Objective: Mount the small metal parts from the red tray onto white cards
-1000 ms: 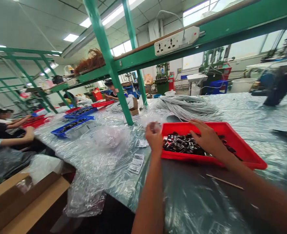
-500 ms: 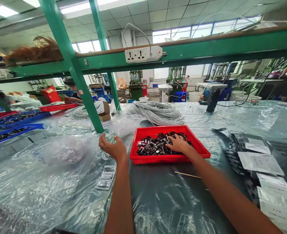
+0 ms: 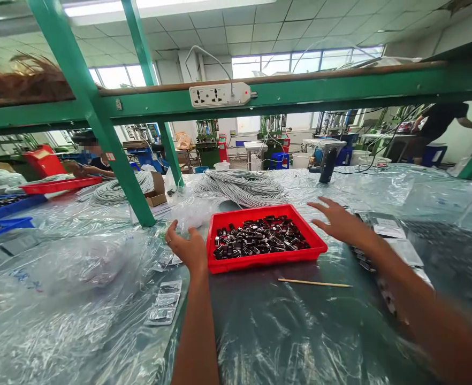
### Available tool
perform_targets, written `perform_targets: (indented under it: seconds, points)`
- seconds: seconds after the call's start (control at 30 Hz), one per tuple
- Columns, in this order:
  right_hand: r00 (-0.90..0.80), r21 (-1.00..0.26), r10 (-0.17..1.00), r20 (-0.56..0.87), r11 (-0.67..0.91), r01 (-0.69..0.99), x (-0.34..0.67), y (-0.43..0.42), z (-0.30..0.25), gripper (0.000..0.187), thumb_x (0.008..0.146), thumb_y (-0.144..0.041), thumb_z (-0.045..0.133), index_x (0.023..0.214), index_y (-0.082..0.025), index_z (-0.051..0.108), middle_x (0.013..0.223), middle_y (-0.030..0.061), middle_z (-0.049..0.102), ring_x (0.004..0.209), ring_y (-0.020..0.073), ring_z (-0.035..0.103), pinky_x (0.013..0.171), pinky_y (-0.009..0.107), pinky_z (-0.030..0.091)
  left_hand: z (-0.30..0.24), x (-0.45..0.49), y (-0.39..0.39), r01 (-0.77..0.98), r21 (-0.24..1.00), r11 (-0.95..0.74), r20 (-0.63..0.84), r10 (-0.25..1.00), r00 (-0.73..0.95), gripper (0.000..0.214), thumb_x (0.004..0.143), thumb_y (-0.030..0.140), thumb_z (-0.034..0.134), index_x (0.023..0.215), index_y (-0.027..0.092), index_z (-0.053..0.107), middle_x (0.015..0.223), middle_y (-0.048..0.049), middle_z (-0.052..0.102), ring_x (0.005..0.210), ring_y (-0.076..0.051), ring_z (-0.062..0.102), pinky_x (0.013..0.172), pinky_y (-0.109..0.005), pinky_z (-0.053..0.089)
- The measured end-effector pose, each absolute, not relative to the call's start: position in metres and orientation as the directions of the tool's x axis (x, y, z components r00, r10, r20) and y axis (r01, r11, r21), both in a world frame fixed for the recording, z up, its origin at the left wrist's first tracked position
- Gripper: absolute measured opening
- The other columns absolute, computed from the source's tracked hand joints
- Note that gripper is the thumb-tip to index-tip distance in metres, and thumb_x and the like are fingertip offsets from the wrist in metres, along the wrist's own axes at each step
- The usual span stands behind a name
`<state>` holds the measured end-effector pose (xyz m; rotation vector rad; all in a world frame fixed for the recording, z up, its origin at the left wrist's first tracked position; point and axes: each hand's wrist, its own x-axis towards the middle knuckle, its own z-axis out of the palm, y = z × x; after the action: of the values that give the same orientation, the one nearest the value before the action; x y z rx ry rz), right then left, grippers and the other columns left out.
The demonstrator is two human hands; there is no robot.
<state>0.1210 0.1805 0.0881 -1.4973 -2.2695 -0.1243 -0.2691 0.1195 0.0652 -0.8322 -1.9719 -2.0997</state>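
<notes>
A red tray point(image 3: 260, 262) full of small black parts point(image 3: 260, 240) sits on the plastic-covered table straight ahead. My left hand point(image 3: 185, 248) is just off the tray's left edge, cupped with its fingers curled among clear plastic; what it holds, if anything, I cannot make out. To the right of the tray hovers my right hand point(image 3: 338, 220), fingers spread and empty, over a row of flat packets point(image 3: 382, 227). In front of the tray lies a thin wooden stick point(image 3: 314, 283).
Three small sealed packets point(image 3: 161, 307) lie near my left forearm. Behind the tray is a coil of grey cable point(image 3: 242, 187), with a green shelf post point(image 3: 111, 160) and cardboard box point(image 3: 155, 193) at left. A power strip point(image 3: 220, 95) hangs overhead. A co-worker point(image 3: 89, 160) sits far left.
My right hand has lifted out of the red tray and swung right over the packets, fingers spread. My view has turned right. The left hand has stayed beside the tray.
</notes>
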Motion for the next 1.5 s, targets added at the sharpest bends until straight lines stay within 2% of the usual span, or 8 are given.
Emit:
perform_targets:
  seconds: [0.13,0.47,0.67,0.93,1.1,1.27,1.4,1.5]
  points:
    - [-0.331,-0.052,0.922,0.200,0.347,0.936,0.234,0.150,0.056,0.069,0.072,-0.066,0.071,0.131,-0.030,0.068,0.139,0.0237,0.058,0.128,0.0432,0.055,0.094,0.057,0.051,0.063,-0.263,0.123,0.463,0.871,-0.165,0.491,0.287,-0.822,0.040,0.078,0.014,0.055,0.118,0.017,0.057,0.124,-0.0127,0.058,0.122,-0.027,0.054,0.107,-0.045,0.041]
    - [-0.364,-0.018,0.868,0.338,0.393,0.919,0.210,0.089,0.062,0.048,0.093,-0.059,0.044,0.121,-0.034,0.073,0.135,0.0196,0.062,0.096,0.0349,0.071,0.068,0.048,0.059,0.061,-0.239,0.130,0.521,0.807,-0.277,0.590,0.413,-0.694,0.032,0.080,0.014,0.055,0.111,0.017,0.059,0.117,-0.0123,0.061,0.114,-0.025,0.058,0.096,-0.039,0.047]
    - [-0.710,-0.332,0.690,0.139,0.708,0.623,0.070,0.045,0.076,0.045,0.100,-0.040,0.048,0.144,-0.039,0.053,0.151,0.0031,0.052,0.130,0.0286,0.057,0.104,0.042,0.052,0.062,-0.216,0.110,0.557,0.738,-0.380,0.675,0.437,-0.595,0.015,0.085,0.019,0.052,0.096,0.020,0.062,0.100,-0.0086,0.066,0.098,-0.023,0.062,0.092,-0.038,0.049]
    - [-0.599,0.052,0.800,-0.030,0.599,0.799,0.073,0.078,0.033,0.035,0.082,0.001,0.047,0.102,-0.016,0.070,0.106,0.0162,0.070,0.098,0.0289,0.070,0.082,0.039,0.057,0.021,-0.186,0.002,0.793,0.503,-0.342,0.333,0.924,0.188,0.047,0.078,0.041,0.072,0.121,0.022,0.067,0.128,-0.0140,0.062,0.120,-0.033,0.058,0.106,-0.050,0.045]
    - [-0.628,-0.329,0.767,0.131,0.631,0.703,0.107,0.069,0.029,0.019,0.084,-0.011,0.046,0.087,-0.020,0.062,0.094,0.0089,0.065,0.076,0.0207,0.064,0.070,0.035,0.052,0.021,-0.201,-0.031,0.808,0.473,-0.351,0.131,0.935,0.329,0.061,0.081,0.043,0.068,0.138,0.025,0.058,0.138,-0.0128,0.057,0.130,-0.032,0.049,0.113,-0.050,0.038]
    - [-0.429,-0.916,0.877,0.216,0.334,0.222,0.092,0.060,0.054,0.024,0.085,-0.041,0.060,0.074,-0.022,0.051,0.059,-0.0058,0.040,0.048,0.0106,0.037,0.047,0.025,0.032,0.021,-0.209,-0.038,0.864,0.436,-0.252,0.144,0.967,0.209,0.052,0.083,0.035,0.063,0.134,0.024,0.060,0.126,-0.0122,0.061,0.119,-0.031,0.055,0.107,-0.049,0.041]
    - [-0.442,-0.957,0.889,0.114,-0.020,-0.288,0.030,0.069,0.061,0.053,0.079,-0.069,0.059,0.061,-0.021,0.045,0.050,-0.0105,0.020,0.041,0.0055,0.014,0.041,0.023,0.011,0.016,-0.179,-0.028,0.904,0.390,-0.176,0.155,0.980,0.124,0.051,0.084,0.038,0.064,0.131,0.017,0.060,0.120,-0.0131,0.061,0.115,-0.031,0.055,0.102,-0.048,0.042]
    - [-0.551,-0.927,0.828,0.102,-0.121,-0.354,-0.012,0.078,0.056,0.062,0.077,-0.076,0.056,0.054,-0.020,0.045,0.045,-0.0099,0.019,0.039,0.0045,0.013,0.040,0.022,0.008,0.010,-0.157,-0.020,0.922,0.370,-0.114,0.155,0.986,0.059,0.052,0.085,0.037,0.063,0.131,0.017,0.058,0.124,-0.0142,0.058,0.119,-0.033,0.052,0.102,-0.047,0.041]
